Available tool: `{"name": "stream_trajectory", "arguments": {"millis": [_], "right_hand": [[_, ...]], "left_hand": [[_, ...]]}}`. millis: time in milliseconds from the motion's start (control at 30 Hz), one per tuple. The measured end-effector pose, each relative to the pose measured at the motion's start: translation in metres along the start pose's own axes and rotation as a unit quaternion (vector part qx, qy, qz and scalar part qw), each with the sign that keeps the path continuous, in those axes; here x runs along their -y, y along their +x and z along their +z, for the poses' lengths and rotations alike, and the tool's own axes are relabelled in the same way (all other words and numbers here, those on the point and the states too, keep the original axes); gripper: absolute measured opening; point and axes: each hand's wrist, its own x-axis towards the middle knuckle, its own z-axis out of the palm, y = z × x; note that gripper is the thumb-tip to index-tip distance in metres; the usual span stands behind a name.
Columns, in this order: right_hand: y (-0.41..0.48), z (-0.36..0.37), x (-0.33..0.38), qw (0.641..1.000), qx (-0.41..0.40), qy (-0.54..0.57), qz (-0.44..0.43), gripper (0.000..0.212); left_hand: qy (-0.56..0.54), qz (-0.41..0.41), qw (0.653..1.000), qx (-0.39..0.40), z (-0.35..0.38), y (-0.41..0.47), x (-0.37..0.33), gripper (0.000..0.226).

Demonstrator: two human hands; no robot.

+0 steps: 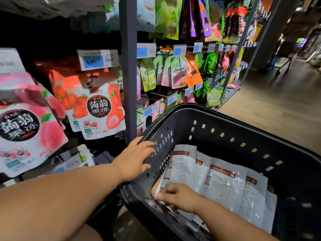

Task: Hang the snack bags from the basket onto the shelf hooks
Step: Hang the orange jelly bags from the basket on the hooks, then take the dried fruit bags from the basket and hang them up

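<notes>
Left forearm: stretches across the bottom of the view toward the basket (260,136), closest to the lens.
Left hand (134,160): fingers straight and spread, laid against the basket's left wall just below its ribbed handle (152,129). It steadies the basket and grasps nothing.
Right hand (175,195): down inside the basket, thumb and curled fingers pinching the near corner of the leftmost bag (180,164).
Basket: black slotted plastic, held up beside the shelf, its rim close to the upright post (128,66).
Snack bags (224,185): several white bags lie overlapped across the basket floor, printed backs up. The exact count is unclear because they cover one another.
Leftmost bag: leans against the left wall and is not yet lifted out.
Hooks (159,94): a few dark pegs jut from the panel right of the post, some showing bare length behind their price tags (172,99).
Shelf stock: a strawberry bag (97,108) and a peach bag (26,126) hang left of the post, and rows of green, pink and orange packs hang to its right.
Done so far: hard to judge. The shelf is well filled, but nothing shows which packs came from this basket.
Left to do: every bag in view inside the basket needs hanging. The step in hand looks like picking up the first of them, so the remaining work seems large.
</notes>
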Motion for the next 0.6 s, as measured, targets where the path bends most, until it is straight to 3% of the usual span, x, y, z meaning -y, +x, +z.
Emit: {"name": "stream_trajectory", "arguments": {"millis": [67, 167, 300, 500, 600], "right_hand": [[0.014, -0.003, -0.02, 0.993, -0.114, -0.03, 0.032, 0.015], [0.023, -0.014, -0.044, 0.971, -0.202, -0.08, 0.103, 0.027], [0.027, -0.023, -0.069, 0.951, -0.248, -0.103, 0.151, 0.047], [0.034, -0.018, -0.075, 0.949, -0.271, -0.035, 0.156, 0.036], [0.035, -0.013, -0.078, 0.952, -0.266, -0.015, 0.149, 0.048]], "left_hand": [[0.015, 0.002, 1.0, -0.013, 0.001, -0.002, -0.001, 0.053], [0.024, 0.006, 0.999, -0.026, 0.002, -0.001, 0.0, 0.053], [0.028, 0.016, 0.999, -0.039, 0.007, 0.003, 0.005, 0.055], [0.025, 0.012, 0.999, -0.043, 0.011, 0.007, 0.006, 0.055], [0.034, 0.012, 0.998, -0.042, 0.009, 0.006, 0.005, 0.056]]}}
